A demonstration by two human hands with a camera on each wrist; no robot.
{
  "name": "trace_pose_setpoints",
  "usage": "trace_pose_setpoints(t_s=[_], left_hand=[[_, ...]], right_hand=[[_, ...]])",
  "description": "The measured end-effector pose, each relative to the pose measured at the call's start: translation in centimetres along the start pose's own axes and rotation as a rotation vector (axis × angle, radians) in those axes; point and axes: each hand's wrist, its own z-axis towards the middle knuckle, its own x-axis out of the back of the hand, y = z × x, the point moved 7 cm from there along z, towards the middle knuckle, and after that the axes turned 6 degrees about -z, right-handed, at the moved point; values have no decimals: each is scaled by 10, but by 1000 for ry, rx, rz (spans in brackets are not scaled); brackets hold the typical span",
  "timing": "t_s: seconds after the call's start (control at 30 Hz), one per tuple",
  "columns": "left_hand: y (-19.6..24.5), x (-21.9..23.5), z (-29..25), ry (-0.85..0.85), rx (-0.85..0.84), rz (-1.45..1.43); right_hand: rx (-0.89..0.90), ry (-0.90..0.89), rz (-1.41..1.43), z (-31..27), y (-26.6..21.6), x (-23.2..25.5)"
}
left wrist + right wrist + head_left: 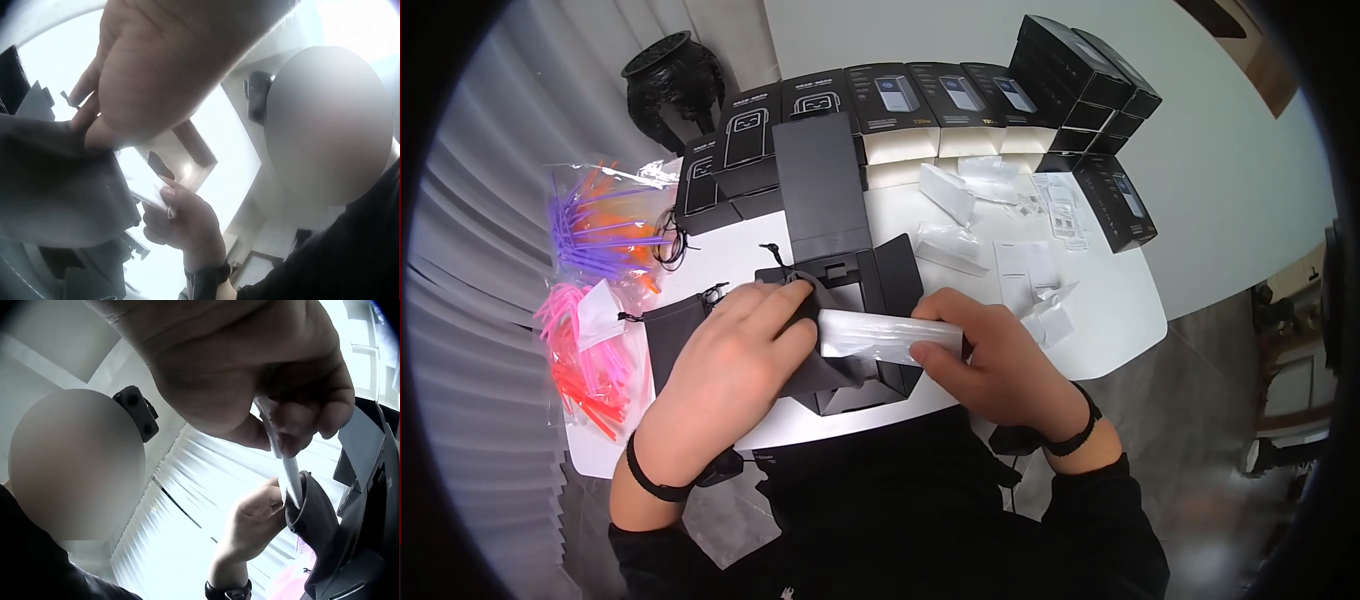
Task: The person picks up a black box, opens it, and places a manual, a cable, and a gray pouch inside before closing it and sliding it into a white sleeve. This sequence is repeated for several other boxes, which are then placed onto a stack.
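From the head camera, the left hand (pixel 735 350) has its fingers curled over the mouth of a dark grey drawstring pouch (pixel 820 365), gripping the cloth. The right hand (pixel 990 355) pinches one end of a white plastic-wrapped item (pixel 885 335), whose other end reaches into the pouch opening. Both are held just above an opened black box (pixel 870 290) with its flaps spread, lying at the near edge of the white tabletop (pixel 1120 300). A second grey pouch (pixel 668 330) lies flat left of the left hand. Further left sit bags of purple, orange and pink plastic sticks (pixel 595 290). A row of black retail boxes (pixel 945 100) lines the far side, with loose white packets (pixel 975 195) in front of them.

From the left wrist camera, the left hand (pixel 162 69) fills the top, fingertips pressed on the grey pouch (pixel 56 187); below, the right hand (pixel 187 228) holds the white item (pixel 140 181) by its edge.

From the right wrist camera, the right hand (pixel 250 375) nips the white item (pixel 289 475) between thumb and fingers; it hangs edge-on, its lower end at the pouch (pixel 315 519), which the left hand (pixel 253 519) holds.
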Motion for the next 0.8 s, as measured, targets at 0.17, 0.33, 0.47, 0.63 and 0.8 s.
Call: trace_pose_setpoints(t_s=[0.17, 0.33, 0.47, 0.63, 0.8], left_hand=[[7, 5, -7, 66, 14, -87], [20, 10, -8, 68, -44, -23], [23, 23, -15, 142, -45, 4], [28, 38, -26, 229, -75, 42], [32, 49, -33, 347, -85, 37]], right_hand=[[125, 13, -77, 0, -7, -10], [151, -28, 13, 14, -20, -28], [122, -86, 93, 19, -32, -31], [610, 257, -188, 13, -50, -28], [679, 207, -122, 9, -59, -37]])
